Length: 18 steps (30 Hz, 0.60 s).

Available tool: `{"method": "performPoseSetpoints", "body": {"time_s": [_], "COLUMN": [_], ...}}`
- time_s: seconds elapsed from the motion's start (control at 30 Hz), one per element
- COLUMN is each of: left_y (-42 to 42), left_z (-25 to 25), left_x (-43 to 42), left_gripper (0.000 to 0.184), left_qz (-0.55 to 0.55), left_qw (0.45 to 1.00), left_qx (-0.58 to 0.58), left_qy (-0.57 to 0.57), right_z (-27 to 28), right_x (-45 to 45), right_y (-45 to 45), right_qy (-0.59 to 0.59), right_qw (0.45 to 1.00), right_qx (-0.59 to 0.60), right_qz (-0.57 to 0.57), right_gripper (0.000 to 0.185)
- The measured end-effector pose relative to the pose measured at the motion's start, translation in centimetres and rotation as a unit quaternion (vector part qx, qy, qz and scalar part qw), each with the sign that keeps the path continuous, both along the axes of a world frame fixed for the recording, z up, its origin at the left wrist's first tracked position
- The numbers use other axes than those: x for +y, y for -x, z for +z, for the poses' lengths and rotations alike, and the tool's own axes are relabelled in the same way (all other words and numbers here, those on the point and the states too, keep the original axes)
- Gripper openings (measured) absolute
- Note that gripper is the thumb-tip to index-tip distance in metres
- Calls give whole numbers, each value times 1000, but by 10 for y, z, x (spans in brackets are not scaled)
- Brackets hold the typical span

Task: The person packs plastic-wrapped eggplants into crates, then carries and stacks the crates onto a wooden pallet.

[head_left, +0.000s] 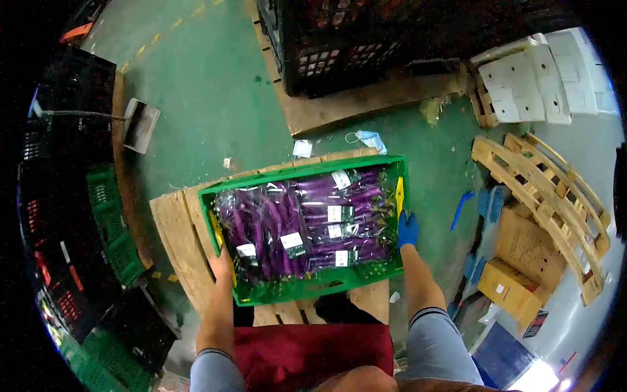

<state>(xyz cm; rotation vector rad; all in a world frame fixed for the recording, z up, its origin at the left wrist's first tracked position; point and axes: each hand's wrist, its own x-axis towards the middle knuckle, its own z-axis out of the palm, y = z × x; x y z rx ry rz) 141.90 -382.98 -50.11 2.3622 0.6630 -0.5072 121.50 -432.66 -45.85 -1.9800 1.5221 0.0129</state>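
Observation:
In front of me is a green plastic crate with yellow side handles, slightly tilted in view. Clear bags of long purple eggplants with white and dark labels fill it. My left hand, bare, grips the crate's left side by its yellow handle, its fingers partly hidden by the wall. On the right side, my right hand wears a blue glove and is closed around the edge near the other yellow handle. Beneath the crate lies a wooden pallet.
Black crates stand on a pallet ahead, with more dark and green crates at left. On the right are white foam boxes, leaning pallets and a cardboard box. A face mask and a dustpan lie on the floor.

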Motion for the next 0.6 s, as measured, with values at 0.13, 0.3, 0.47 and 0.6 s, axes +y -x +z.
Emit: {"method": "performPoseSetpoints", "body": {"time_s": [0.13,0.3,0.47,0.6], "left_y": [-11,9,7,-5], "left_z": [23,-33,-17,9], "left_x": [-29,14,2,-10], "left_gripper": [52,62,61,59], "left_qz": [31,26,15,37], "left_qw": [976,983,985,988], "left_qx": [93,-9,9,104], "left_qy": [-193,-179,-174,-111], "right_z": [-39,-24,-25,-80], "right_x": [-23,-13,-17,-35], "right_y": [20,10,17,49], "right_qy": [9,68,24,63], "right_qw": [994,986,995,997], "right_qx": [111,150,95,23], "right_qz": [-13,-4,4,-39], "right_gripper": [52,58,58,48]}}
